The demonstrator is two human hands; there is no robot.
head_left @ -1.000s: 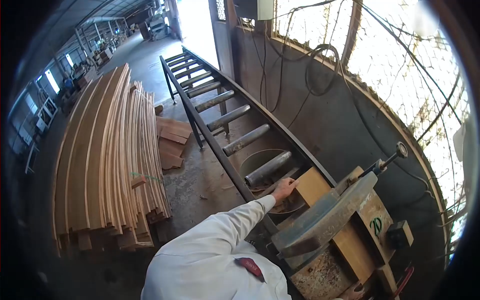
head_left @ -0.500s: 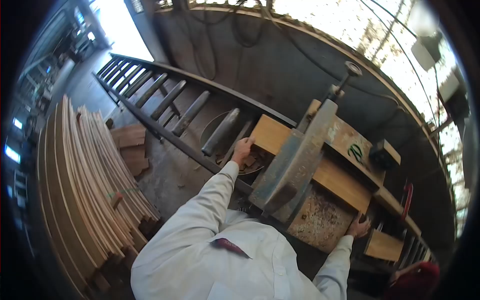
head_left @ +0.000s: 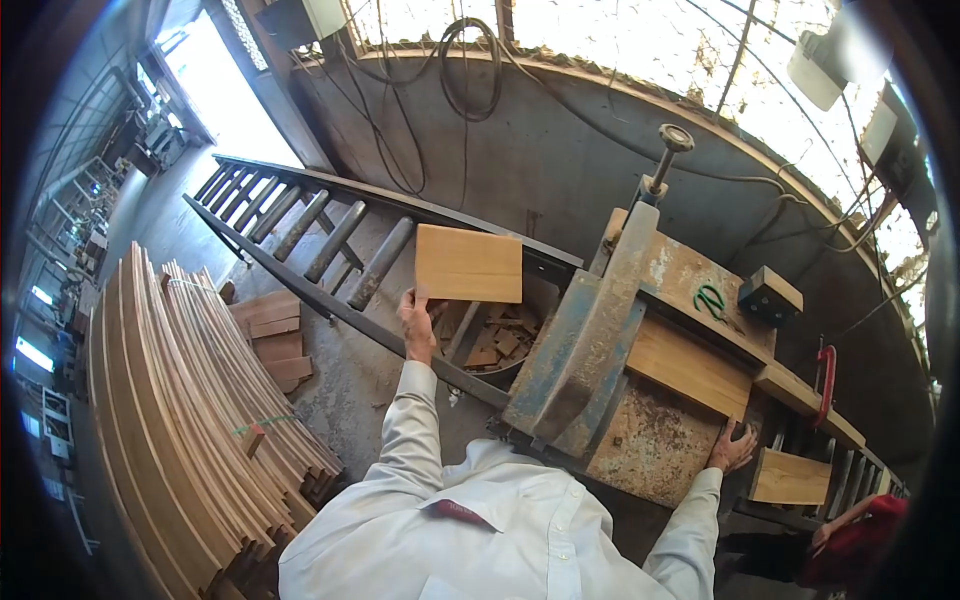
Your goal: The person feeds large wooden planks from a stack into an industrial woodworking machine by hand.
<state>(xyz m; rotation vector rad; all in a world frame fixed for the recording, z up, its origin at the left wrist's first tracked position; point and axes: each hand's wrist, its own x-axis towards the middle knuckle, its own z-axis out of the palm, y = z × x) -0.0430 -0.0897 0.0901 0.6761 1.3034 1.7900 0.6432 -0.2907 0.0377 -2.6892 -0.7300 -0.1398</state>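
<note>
The person's left hand [head_left: 416,325] was raised at arm's length, its fingers pinching the lower left corner of a short cut board [head_left: 469,264], which it held flat-faced and clear of everything beneath. Just below and to the right of that hand sat a round bin [head_left: 497,345] of small offcuts, and behind the hand a roller conveyor [head_left: 330,235] ran away toward the bright doorway. The right hand [head_left: 731,447] lay with fingers spread against the rusty side of the saw machine [head_left: 620,330], pressing flat and gripping nothing. A long plank [head_left: 690,367] lay on the machine just above that hand, and another board [head_left: 790,477] sat just to its right. Well off to the left hand's left, a stack of long planks [head_left: 190,400] lay on the floor. A co-worker's red sleeve [head_left: 855,545] showed at the far right.
</note>
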